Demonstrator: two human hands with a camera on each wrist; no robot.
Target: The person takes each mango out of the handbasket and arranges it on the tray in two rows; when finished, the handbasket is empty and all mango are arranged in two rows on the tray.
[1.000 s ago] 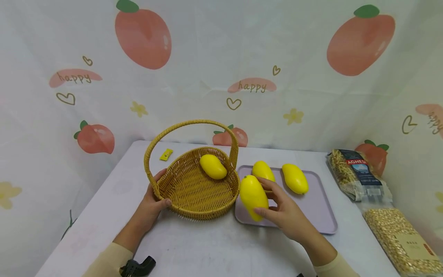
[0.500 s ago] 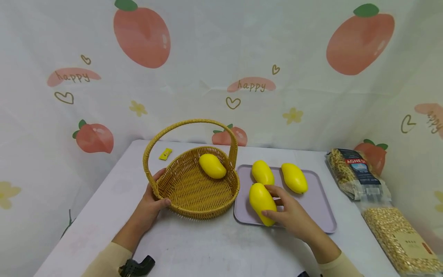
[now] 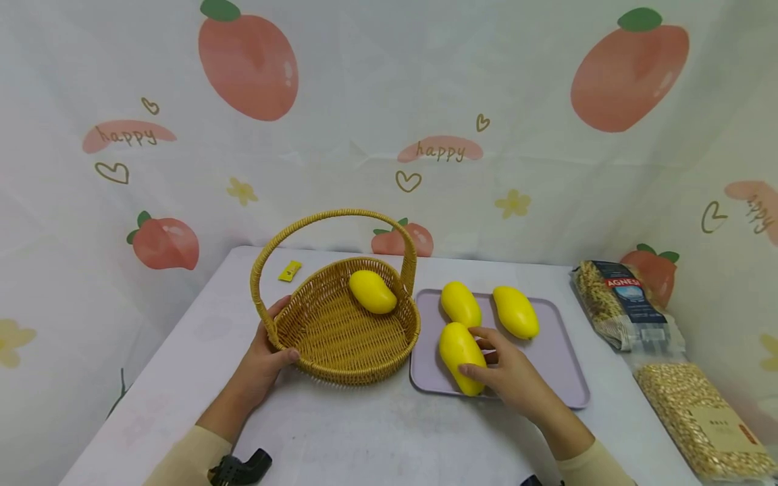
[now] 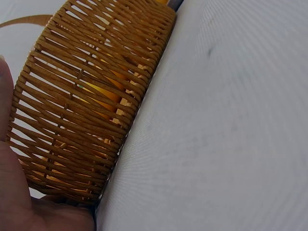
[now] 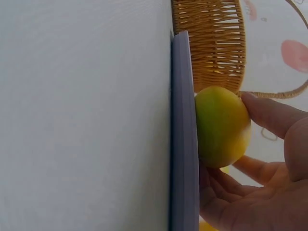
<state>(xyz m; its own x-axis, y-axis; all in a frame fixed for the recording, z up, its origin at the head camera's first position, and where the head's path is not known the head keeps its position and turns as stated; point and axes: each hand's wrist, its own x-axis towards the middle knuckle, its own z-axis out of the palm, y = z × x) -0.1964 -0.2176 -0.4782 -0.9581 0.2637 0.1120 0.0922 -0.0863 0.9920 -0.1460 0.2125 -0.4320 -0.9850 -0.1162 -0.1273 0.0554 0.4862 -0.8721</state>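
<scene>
Resting on the flat lilac plastic tray (image 3: 562,378), the smooth yellow mango (image 3: 460,347) lies at the tray's near left part, and the right hand (image 3: 509,368) holds it — thumb at its near end, fingers curled over its right side. From the right wrist view the right hand (image 5: 260,178) cups the yellow mango (image 5: 221,126), which sits on the tray's edge (image 5: 182,144).

The left hand (image 3: 263,358) grips the rim of the round woven brown basket with a hoop handle (image 3: 340,337), which stands just left of the tray and touches it. Its thumb lies over the rim and its fingers are behind the wall. From the left wrist view the left hand (image 4: 14,192) presses against the basket's woven wall (image 4: 91,96).

Two more yellow mangoes (image 3: 460,304) (image 3: 515,312) lie on the far part of the tray, and one mango (image 3: 373,291) lies inside the basket.

A second ago the held mango was lifted up, over the tray's left edge next to the basket — now it is down on the tray, a bit to the right. The left hand has stayed where it was on the basket.
</scene>
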